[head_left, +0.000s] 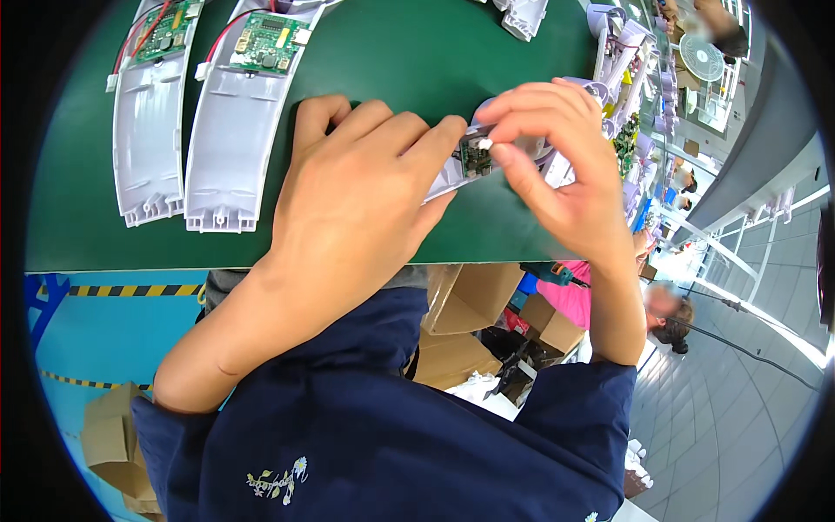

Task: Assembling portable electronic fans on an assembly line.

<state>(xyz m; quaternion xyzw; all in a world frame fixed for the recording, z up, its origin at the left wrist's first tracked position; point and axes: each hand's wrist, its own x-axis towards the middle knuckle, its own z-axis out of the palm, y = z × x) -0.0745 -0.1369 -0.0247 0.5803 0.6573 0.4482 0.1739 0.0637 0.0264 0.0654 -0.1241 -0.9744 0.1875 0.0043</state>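
Note:
My left hand lies over a white plastic housing, its fingers curled round it against the green table. A small dark green circuit board sits in the housing's exposed end. My right hand is at that end, thumb and forefinger pinched on a small white connector at the board. Whether the connector is seated cannot be made out. Much of the housing is hidden under my left hand. To the left lie two curved white housings, one outer and one inner, each with a green circuit board and red and black wires.
The green table ends just in front of my body. More white housings and boards crowd its right side, and another white part lies at the far edge. Cardboard boxes stand below. Other people are at the right.

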